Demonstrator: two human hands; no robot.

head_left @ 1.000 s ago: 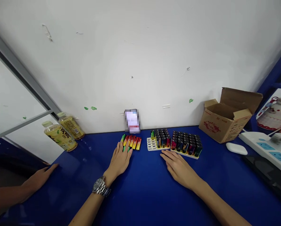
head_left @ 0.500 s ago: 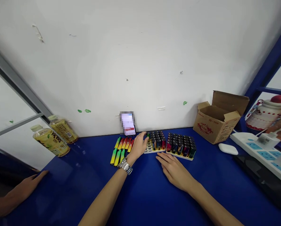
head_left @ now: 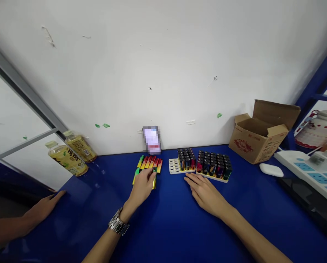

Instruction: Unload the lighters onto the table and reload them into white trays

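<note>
My left hand [head_left: 143,185], with a metal watch on its wrist, pinches a green-and-yellow lighter [head_left: 154,184] at the right end of the front row of loose lighters. Red-and-yellow lighters [head_left: 151,162] lie flat just behind it. My right hand [head_left: 206,193] rests flat on the blue table, fingers stretched out, holding nothing. Behind its fingertips, a white tray [head_left: 174,171] holds upright black-topped lighters [head_left: 187,160], with bare oval holes on its left side. Beside it, a second tray [head_left: 221,179] is packed with similar upright lighters [head_left: 213,164].
A phone [head_left: 153,140] leans on the wall. Two drink bottles [head_left: 68,160] stand at the left, near another person's hand [head_left: 47,208] on the table edge. An open cardboard box [head_left: 251,146], a white case [head_left: 271,170] and a power strip [head_left: 314,171] are on the right.
My left hand has moved left and nearer, from the first tray to the loose lighters. The tray's bare left holes now show fully. My right hand stays put on the table.
</note>
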